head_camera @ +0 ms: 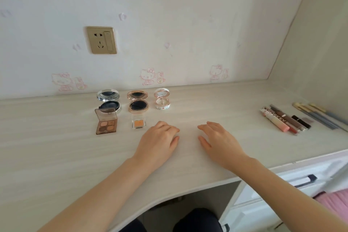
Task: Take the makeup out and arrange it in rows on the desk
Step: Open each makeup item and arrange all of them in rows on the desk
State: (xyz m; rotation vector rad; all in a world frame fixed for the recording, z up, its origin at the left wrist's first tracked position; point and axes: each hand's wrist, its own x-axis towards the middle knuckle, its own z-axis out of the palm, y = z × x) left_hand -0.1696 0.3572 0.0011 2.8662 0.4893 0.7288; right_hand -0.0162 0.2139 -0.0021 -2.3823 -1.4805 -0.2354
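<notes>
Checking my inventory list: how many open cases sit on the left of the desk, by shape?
Round compacts: 3 (silver compact, rose-gold compact, white floral compact)
Square palettes: 2 (brown four-pan palette, clear orange palette)
Total: 5
The sticks at the right overlap too much to count.

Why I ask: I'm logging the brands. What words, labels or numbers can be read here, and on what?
"KEVI": dark letters on the light tube among the sticks at the right; the letters before it are blurred.
Other tubes: print too small to read.
Compacts, eyeshadow palette, wall socket: no legible text.
</notes>
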